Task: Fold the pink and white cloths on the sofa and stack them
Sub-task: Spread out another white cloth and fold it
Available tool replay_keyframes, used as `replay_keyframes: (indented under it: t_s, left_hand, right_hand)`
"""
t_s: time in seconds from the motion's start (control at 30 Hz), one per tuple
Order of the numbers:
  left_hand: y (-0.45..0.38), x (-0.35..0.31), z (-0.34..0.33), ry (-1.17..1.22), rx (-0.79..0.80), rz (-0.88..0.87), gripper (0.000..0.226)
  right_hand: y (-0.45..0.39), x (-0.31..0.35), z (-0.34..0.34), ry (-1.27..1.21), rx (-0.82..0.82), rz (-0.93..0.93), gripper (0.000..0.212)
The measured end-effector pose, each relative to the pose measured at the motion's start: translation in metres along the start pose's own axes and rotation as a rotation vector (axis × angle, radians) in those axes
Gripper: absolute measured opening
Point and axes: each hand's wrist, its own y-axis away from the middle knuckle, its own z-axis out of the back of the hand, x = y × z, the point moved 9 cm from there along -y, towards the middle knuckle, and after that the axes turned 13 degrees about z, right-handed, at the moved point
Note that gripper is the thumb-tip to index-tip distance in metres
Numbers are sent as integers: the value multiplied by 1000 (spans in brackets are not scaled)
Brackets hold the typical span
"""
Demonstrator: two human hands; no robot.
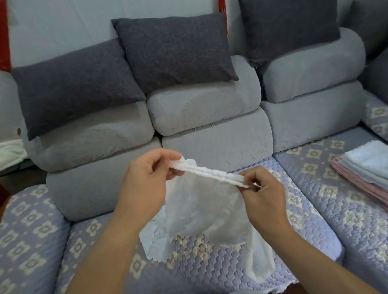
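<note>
A thin white cloth point(202, 213) with a scalloped edge hangs above the middle sofa seat point(201, 273). My left hand point(144, 188) pinches its upper edge at the left end, and my right hand point(263, 199) pinches the same edge at the right end, so the edge runs taut between them. The rest of the cloth droops down and its lower part touches the seat. On the right seat lies a stack of folded cloths point(380, 175), white ones on top of pink ones.
Dark grey pillows point(173, 50) lean on the sofa's light grey back cushions point(208, 107). A white towel point(4, 154) lies on a low surface left of the sofa. The quilted lilac seat covers stretch left and right, with a corner section at far right.
</note>
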Motion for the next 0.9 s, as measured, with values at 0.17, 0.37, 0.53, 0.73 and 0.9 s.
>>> replay_keyframes:
  t_s: [0.17,0.37,0.53,0.73,0.9]
  left_hand:
    - [9,3,4,-319,-75,-36,25]
    - [14,-23,9,-521,-281,-356,2]
    - [13,-17,-15,-161,118,-196,13]
    - [17,-34,-30,-103,67,-257,12]
    - [22,-43,-42,-240,-47,-322,11]
  right_hand:
    - [-9,11,5,-21,108,126,49]
    - [-8,33,12,184,272,423,13]
    - [-17,40,29,226,123,511,18]
    - [-30,41,22,235,348,434,6]
    - [-33,39,42,471,267,759,50]
